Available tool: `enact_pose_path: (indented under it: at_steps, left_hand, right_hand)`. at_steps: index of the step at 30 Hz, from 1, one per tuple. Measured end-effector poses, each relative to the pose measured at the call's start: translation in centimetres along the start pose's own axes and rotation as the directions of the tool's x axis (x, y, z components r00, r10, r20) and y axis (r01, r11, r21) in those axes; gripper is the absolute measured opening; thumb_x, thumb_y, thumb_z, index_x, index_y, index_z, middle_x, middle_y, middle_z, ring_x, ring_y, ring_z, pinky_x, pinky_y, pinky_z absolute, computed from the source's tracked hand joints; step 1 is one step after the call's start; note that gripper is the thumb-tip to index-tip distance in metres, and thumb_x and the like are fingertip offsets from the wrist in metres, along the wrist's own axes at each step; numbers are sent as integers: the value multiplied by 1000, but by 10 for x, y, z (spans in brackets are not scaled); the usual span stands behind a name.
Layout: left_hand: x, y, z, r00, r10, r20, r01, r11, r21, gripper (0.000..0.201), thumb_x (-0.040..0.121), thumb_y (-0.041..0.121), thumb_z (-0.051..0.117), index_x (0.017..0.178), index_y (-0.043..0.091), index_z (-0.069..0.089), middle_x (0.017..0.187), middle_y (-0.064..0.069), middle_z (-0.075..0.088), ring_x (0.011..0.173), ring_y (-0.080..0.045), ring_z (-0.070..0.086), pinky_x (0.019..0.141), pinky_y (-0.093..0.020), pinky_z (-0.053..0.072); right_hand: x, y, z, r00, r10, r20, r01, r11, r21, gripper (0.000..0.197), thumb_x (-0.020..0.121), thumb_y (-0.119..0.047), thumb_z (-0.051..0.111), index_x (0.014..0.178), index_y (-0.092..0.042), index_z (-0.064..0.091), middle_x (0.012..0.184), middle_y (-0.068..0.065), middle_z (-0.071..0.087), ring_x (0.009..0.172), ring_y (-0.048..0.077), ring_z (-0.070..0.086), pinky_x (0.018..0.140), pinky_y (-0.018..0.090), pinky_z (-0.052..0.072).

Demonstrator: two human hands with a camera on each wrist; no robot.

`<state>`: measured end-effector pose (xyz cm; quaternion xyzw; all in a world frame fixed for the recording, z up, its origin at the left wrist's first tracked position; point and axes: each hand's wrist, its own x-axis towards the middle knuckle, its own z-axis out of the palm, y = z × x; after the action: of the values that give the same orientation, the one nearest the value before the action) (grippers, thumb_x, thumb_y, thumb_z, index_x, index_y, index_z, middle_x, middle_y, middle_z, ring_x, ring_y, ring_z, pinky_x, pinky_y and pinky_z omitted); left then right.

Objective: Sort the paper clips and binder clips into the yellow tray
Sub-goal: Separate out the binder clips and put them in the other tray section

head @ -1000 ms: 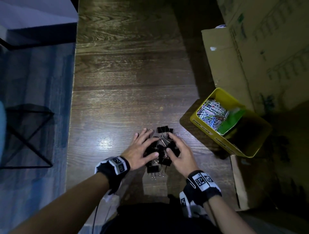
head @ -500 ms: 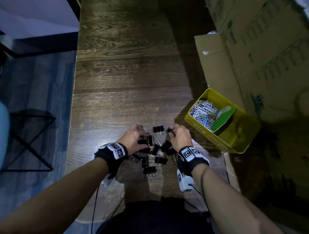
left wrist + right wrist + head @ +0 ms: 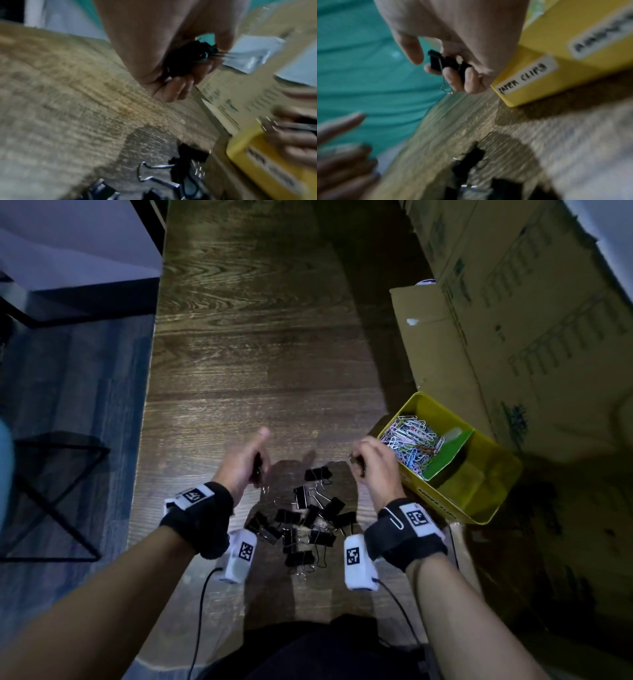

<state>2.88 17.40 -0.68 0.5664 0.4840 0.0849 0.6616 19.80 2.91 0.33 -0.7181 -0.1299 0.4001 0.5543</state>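
Note:
Several black binder clips (image 3: 310,517) lie in a loose pile on the wooden table between my wrists. My left hand (image 3: 247,460) is raised above the pile's left side, its fingers curled round black binder clips (image 3: 190,56). My right hand (image 3: 368,460) is lifted beside the yellow tray (image 3: 442,501) and grips more black binder clips (image 3: 447,63). The tray's far compartment holds coloured paper clips (image 3: 409,440) behind a green divider (image 3: 448,453). Its near compartment looks bare. A "PAPER CLIPS" label (image 3: 523,78) is on the tray's side.
Large cardboard boxes (image 3: 496,313) stand along the table's right edge behind the tray. The table's left edge drops to a blue floor with a black metal frame (image 3: 51,494). Bare wood stretches ahead of my hands.
Both hands closed on binder clips from the pile and lifted off the table. The left rose and moved left, the right moved toward the yellow tray.

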Motion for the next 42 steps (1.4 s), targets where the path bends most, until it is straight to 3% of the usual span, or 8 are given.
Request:
enact_pose_path:
  at_steps: [3, 6, 20, 23, 27, 30, 35, 42]
  left_hand:
    - [-2, -5, 12, 976, 19, 217, -152, 774, 615, 40, 80, 52, 62, 64, 17, 52, 60, 4, 52, 57, -16, 52, 63, -28, 46]
    - [-5, -16, 24, 962, 53, 267, -263, 441, 858, 25, 79, 46, 65, 96, 28, 60, 76, 6, 64, 70, -15, 61, 65, -27, 50]
    - [2, -42, 39, 978, 57, 199, -206, 343, 916, 57, 74, 47, 70, 123, 26, 51, 115, -2, 58, 98, -26, 60, 77, -34, 51]
    - [7, -39, 37, 970, 67, 234, -242, 366, 899, 47, 72, 43, 73, 108, 22, 50, 111, 2, 50, 94, -24, 58, 71, -34, 50]
    - [8, -37, 33, 968, 36, 249, -239, 436, 868, 37, 70, 33, 75, 78, 24, 39, 80, 6, 56, 75, -19, 56, 61, -29, 41]
    - [13, -27, 31, 992, 16, 127, -86, 816, 572, 32, 74, 8, 74, 87, 16, 46, 79, 2, 62, 72, -17, 59, 60, -15, 44]
    - [22, 25, 37, 990, -95, 107, 87, 993, 79, 25, 83, 4, 65, 106, 10, 61, 91, -15, 67, 49, -6, 57, 44, -15, 42]
    - [17, 100, 131, 896, -61, 441, 78, 997, -20, 12, 88, 2, 53, 92, 11, 60, 73, -6, 67, 36, -12, 51, 28, -11, 27]
  right_hand:
    - [15, -4, 8, 988, -50, 147, 133, 764, -632, 13, 87, -42, 60, 97, -33, 58, 67, -6, 56, 59, 12, 51, 56, 25, 43]
    - [26, 1, 21, 962, 41, 271, 233, 398, -887, 64, 86, -31, 63, 141, -37, 30, 100, 9, 64, 81, 25, 64, 69, 33, 53]
    - [29, 30, 45, 931, 52, 361, 355, 102, -929, 35, 89, -11, 50, 123, -18, 55, 118, 14, 59, 106, 33, 59, 84, 40, 48]
    - [29, 23, 39, 958, -7, 288, 282, 222, -933, 32, 90, -17, 54, 122, -14, 54, 125, 11, 55, 108, 34, 58, 86, 40, 47]
    - [18, -5, 21, 969, -64, 238, 213, 700, -682, 26, 90, -28, 60, 115, -24, 58, 113, 2, 66, 101, 21, 62, 89, 33, 49]
    - [-1, -29, -7, 985, -44, 167, 81, 971, -224, 29, 93, -19, 57, 119, -31, 56, 108, 1, 64, 79, 12, 61, 66, 34, 54]
    - [-18, -43, -73, 995, 0, -95, 31, 945, 324, 30, 96, -7, 45, 112, -27, 62, 81, 3, 56, 51, 13, 46, 43, 26, 34]
    - [-2, -12, -149, 881, 196, -431, -252, 965, -76, 42, 81, -35, 62, 122, -28, 53, 96, 9, 68, 77, 18, 62, 68, 34, 55]
